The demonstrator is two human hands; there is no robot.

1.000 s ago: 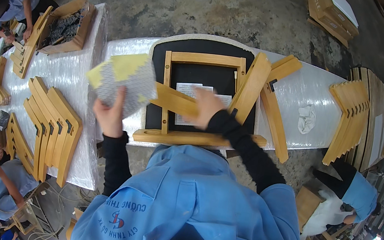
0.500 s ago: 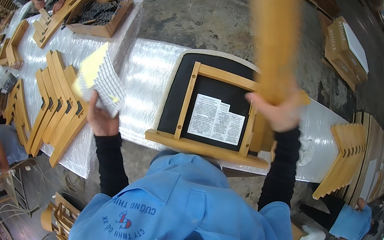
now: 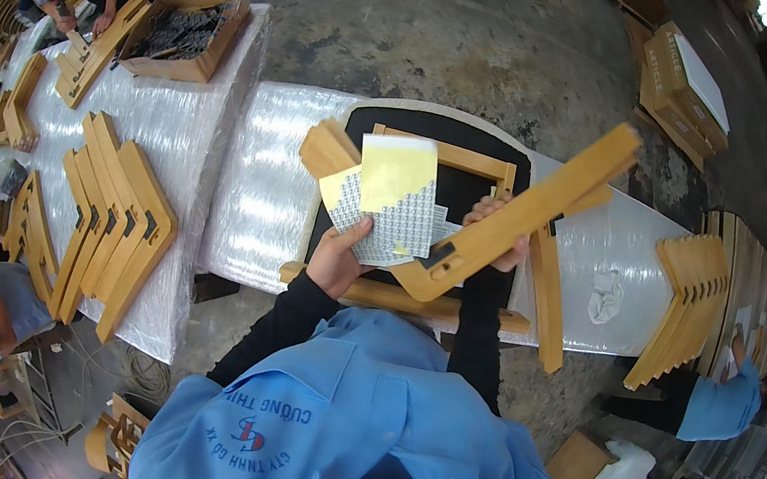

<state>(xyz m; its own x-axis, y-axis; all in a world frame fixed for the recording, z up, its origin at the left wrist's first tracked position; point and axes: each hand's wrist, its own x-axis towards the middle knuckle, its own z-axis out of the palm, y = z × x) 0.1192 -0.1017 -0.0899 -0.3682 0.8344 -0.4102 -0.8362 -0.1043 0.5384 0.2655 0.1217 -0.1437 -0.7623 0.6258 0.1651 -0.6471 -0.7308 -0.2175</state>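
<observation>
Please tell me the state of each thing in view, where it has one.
Left hand: gripping label sheets.
Right hand: gripping bent wood.
Label sheets: partly bare yellow.
Bent wood: held up, tilted.
Black panel: lying flat.
Wood frame: on the panel.
Table: film-covered.
White scrap: crumpled.
Small box: open, holding dark parts.
Big boxes: stacked.

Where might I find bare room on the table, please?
The wrapped table looks bare between the left angled wooden pieces and the black panel, and between the white crumpled scrap and the right wooden row. Crowded: the panel, with wooden frame, left hand and right hand over it.
</observation>
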